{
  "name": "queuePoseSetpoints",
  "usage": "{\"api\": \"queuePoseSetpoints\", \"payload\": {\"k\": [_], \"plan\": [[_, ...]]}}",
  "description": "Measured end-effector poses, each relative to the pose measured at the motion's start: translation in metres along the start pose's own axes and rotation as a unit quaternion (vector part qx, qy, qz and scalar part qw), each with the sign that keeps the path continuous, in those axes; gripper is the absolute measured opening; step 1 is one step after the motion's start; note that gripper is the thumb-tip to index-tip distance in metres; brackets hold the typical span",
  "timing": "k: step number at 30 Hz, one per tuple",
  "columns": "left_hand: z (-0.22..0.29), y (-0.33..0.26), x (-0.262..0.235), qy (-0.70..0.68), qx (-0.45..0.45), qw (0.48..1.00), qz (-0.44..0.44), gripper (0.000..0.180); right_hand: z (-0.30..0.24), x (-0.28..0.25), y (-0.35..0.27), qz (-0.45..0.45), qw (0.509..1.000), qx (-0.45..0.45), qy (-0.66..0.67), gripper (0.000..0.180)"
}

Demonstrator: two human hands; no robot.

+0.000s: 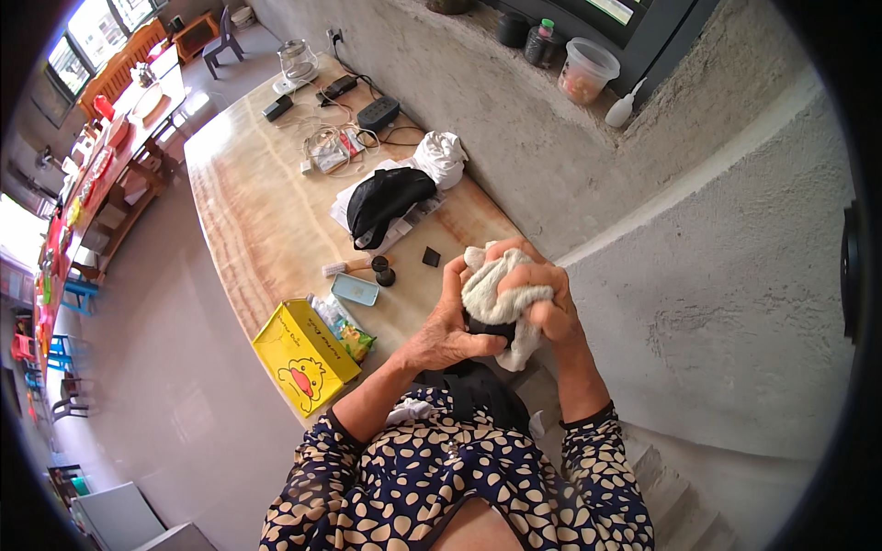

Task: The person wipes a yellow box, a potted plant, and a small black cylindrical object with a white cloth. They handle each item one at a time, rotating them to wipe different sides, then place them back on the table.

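Observation:
Close to my body, over the near right part of the table, my left hand [448, 321] is closed around a black object [487, 324] that is mostly hidden. My right hand [548, 292] grips a crumpled off-white cloth [496, 292] and presses it over that object, one end of the cloth hanging down. Left of my hands stand a small black round container [384, 274], a pale blue rectangular tin [355, 289] and a brush [345, 267] with a wooden handle. A small black square [431, 256] lies just beyond my left hand.
A yellow box [306, 358] with a duck picture and a green packet [354, 338] sit at the table's near left edge. Farther back are a black pouch [390, 202], a white bundled cloth [440, 159] and tangled cables [333, 147]. A concrete wall [680, 303] bounds the right.

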State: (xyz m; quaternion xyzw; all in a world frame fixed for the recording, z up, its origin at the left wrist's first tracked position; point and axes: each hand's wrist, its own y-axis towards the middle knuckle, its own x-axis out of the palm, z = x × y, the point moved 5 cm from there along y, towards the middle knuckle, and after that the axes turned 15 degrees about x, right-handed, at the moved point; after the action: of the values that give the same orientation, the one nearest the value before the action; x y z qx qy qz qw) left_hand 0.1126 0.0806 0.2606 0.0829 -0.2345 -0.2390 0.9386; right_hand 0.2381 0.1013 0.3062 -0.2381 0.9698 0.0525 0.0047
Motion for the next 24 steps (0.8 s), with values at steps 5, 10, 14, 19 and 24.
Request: {"api": "queuePoseSetpoints", "payload": {"k": [5,10,14,19,24], "plan": [[-0.004,-0.001,-0.008,-0.03,0.002,0.999,0.027,0.095,0.013,0.003,-0.008,0.156,0.986,0.033,0.042,0.027],[-0.014,-0.004,-0.014,-0.127,-0.018,0.987,0.1,0.085,0.034,0.007,-0.027,0.231,0.969,-0.013,0.084,0.032],[-0.028,0.003,-0.024,-0.325,0.032,0.929,0.177,0.063,0.044,0.031,-0.045,0.217,0.97,-0.028,-0.107,0.031],[-0.023,-0.002,-0.016,-0.333,-0.047,0.926,0.172,0.06,0.038,0.045,-0.041,0.322,0.934,-0.07,-0.136,0.038],[-0.023,-0.009,-0.019,-0.249,-0.038,0.954,0.164,0.059,0.026,0.019,-0.003,0.327,0.945,0.016,0.011,0.035]]}}
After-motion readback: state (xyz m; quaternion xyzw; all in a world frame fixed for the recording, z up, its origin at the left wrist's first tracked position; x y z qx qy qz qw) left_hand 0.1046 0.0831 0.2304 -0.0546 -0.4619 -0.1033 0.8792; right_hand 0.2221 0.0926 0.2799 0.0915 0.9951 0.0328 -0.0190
